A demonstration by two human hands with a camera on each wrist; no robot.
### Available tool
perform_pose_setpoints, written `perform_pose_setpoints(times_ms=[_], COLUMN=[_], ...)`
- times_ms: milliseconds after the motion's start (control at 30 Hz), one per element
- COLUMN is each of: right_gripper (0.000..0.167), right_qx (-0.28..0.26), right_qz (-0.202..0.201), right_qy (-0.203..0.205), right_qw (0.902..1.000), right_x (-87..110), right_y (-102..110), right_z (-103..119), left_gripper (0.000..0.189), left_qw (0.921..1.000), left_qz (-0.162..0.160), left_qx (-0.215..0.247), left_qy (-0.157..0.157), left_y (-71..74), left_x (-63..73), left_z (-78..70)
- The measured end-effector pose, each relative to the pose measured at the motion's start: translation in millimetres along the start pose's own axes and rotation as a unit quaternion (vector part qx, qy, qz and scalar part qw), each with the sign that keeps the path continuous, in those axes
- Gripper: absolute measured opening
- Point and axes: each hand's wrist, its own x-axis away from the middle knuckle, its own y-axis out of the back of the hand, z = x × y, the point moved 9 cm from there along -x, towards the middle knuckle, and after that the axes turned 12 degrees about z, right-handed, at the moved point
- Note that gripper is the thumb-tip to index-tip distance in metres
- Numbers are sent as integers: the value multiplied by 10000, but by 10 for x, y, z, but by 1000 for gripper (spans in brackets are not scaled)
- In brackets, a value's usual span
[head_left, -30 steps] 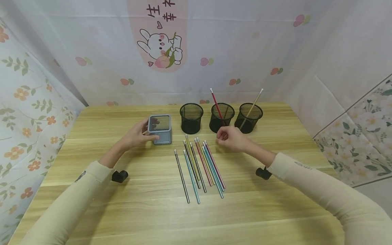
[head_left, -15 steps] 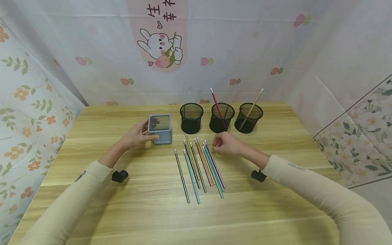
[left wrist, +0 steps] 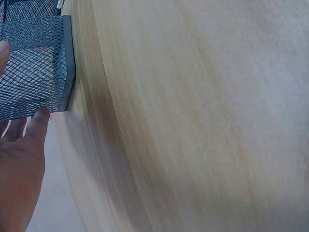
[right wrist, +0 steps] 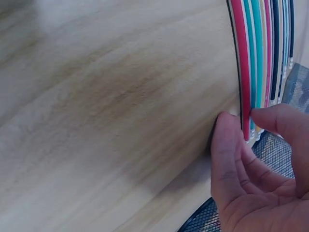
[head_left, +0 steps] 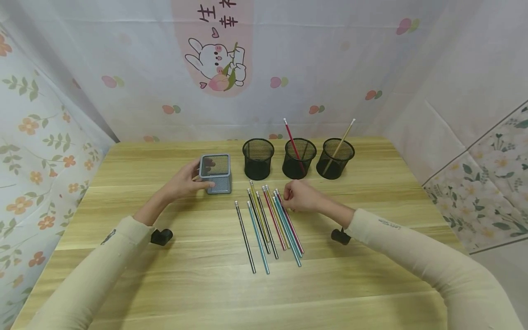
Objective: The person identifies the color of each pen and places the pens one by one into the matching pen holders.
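Observation:
My left hand holds a square grey mesh pen holder by its side, thumb in front and other fingers behind. In the left wrist view, fingertips lie against the mesh wall. My right hand is at the eraser ends of a row of pencils lying on the table. In the right wrist view, its thumb and index finger stand on either side of a red pencil, the thumb right at it and a small gap by the index finger. Teal pencils lie beside the red one.
Three round black mesh cups stand behind the pencils: a left cup, a middle cup with a red pencil, and a right cup with a yellow pencil. A printed curtain hangs behind the wooden table.
My right hand has moved left and toward me, from in front of the middle cup to the eraser end of the rightmost red pencil. The left hand and grey holder have stayed put.

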Motion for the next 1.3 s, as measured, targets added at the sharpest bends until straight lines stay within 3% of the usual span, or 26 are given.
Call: perform_pose_setpoints(times_ms=[200,733,1300], right_gripper=[20,21,19], right_qx=[17,-16,-429], right_qz=[87,111,231], right_qy=[-362,-742,-461], right_qw=[9993,9972,9977], right_x=[-59,-61,2], right_y=[-20,-10,-15], right_z=[-43,-11,-57], left_gripper=[68,69,67], left_qw=[10000,9999,9999], left_qz=[7,8,16], left_qx=[-40,-111,-140], left_qy=[16,4,2], left_y=[4,8,-5], left_x=[-10,-12,11], left_z=[10,-10,-13])
